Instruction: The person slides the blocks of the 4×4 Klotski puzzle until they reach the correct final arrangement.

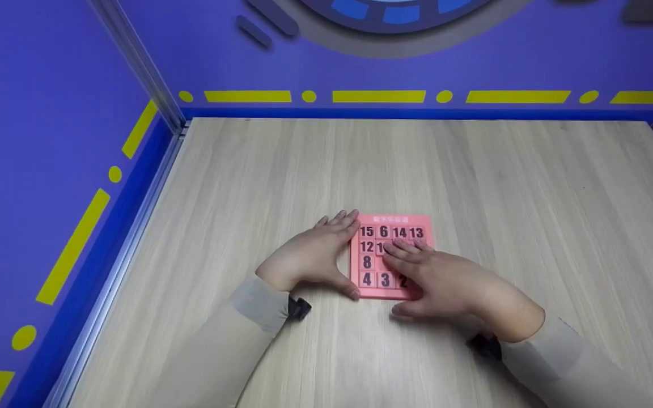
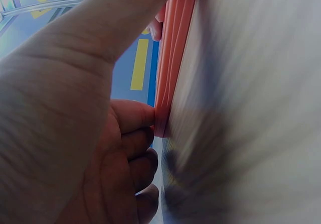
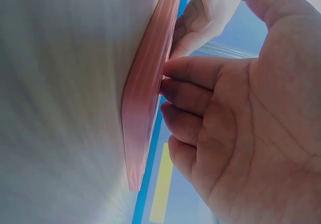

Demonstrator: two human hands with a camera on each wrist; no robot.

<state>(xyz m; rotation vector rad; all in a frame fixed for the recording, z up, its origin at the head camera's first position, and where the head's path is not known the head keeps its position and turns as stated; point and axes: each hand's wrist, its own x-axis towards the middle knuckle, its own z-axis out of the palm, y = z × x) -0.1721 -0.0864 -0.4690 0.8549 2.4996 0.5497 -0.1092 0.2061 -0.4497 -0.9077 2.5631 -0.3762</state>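
Note:
A pink number sliding puzzle (image 1: 394,219) lies flat on the table, its tiles marked with black numbers. My left hand (image 1: 318,252) holds it by the left side, thumb at the near corner and index finger at the far one. In the left wrist view the index fingertip (image 2: 145,114) presses against the end of the pink frame (image 2: 173,58). Over the right part of the puzzle lies my right hand (image 1: 445,280), extended fingertips on the tiles of the second row, thumb off the near edge. That hand hides several tiles. Right of the 8 tile (image 1: 367,262) a bare pink spot shows.
The wood-grain table (image 1: 281,170) stretches around the puzzle. A blue wall (image 1: 372,73) with yellow marks stands along the back, and another (image 1: 49,141) along the left, with a metal rail (image 1: 117,294) at its foot. Dark wrist straps show at both sleeves.

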